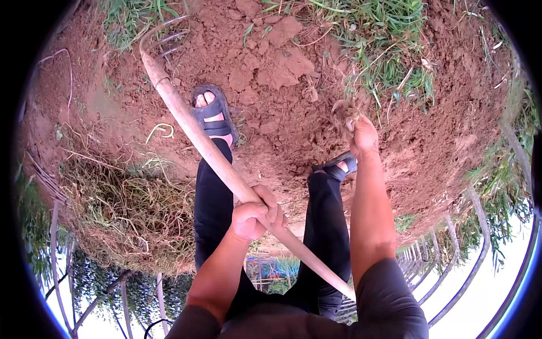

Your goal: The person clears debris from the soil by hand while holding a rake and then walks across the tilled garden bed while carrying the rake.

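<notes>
Clasping the rake (209, 148), tined toward eleven o'clock, in the closed left hand (252, 216) and clutching a clump (343, 116) at two o'clock in the curled right hand (365, 135), risking scraped toes (204, 99) from any one-handed slip.

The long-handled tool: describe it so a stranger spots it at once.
Start at the person's black trousers over reddish soil. Slanting across them, gripped by the left hand, is the long-handled tool, its handle pale wood. Unlike the poles along the picture's edges, it ends in thin prongs.
</notes>
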A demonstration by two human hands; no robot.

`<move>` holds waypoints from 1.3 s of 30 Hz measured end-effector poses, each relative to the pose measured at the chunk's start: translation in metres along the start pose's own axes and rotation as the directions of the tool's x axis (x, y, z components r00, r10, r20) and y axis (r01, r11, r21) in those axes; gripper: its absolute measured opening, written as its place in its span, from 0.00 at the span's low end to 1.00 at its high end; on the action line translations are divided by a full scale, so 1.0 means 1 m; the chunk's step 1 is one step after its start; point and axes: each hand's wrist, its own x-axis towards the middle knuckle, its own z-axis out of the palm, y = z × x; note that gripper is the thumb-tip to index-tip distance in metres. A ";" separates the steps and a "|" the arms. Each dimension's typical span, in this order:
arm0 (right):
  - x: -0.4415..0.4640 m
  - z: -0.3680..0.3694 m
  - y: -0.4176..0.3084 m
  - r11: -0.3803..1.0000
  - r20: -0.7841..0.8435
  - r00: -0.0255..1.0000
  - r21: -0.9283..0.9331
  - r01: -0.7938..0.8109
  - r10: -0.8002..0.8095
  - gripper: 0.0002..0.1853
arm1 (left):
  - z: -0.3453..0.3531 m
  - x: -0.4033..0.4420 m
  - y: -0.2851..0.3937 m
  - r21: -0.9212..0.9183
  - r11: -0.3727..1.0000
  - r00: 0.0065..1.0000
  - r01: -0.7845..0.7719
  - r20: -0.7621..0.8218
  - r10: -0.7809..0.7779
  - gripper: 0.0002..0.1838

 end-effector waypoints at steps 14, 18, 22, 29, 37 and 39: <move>0.019 0.091 0.030 0.480 0.032 0.923 -0.847 0.229 -0.384 0.21 | 0.004 0.014 0.007 0.084 0.993 0.996 0.082 -0.023 -0.080 0.07; 0.032 0.104 0.034 0.185 0.086 0.863 -0.962 0.202 -0.498 0.18 | -0.004 0.013 0.007 0.063 0.993 0.994 0.104 0.011 -0.105 0.07; 0.013 0.083 0.036 0.370 0.178 0.834 -0.834 0.410 -0.523 0.10 | -0.002 0.012 0.009 0.055 0.991 0.993 0.121 -0.007 -0.121 0.07; -0.023 0.065 0.018 0.455 0.119 0.904 -0.832 0.317 -0.411 0.10 | -0.001 0.015 0.009 0.065 0.991 0.993 0.117 -0.008 -0.117 0.08; 0.038 0.088 0.002 0.041 0.242 0.794 -0.947 0.318 -0.557 0.14 | -0.004 0.015 0.007 0.067 0.989 0.991 0.133 -0.009 -0.132 0.07; 0.037 0.080 -0.003 0.276 0.136 0.741 -0.871 0.405 -0.658 0.12 | -0.003 0.017 0.008 0.091 0.988 0.992 0.125 -0.012 -0.124 0.07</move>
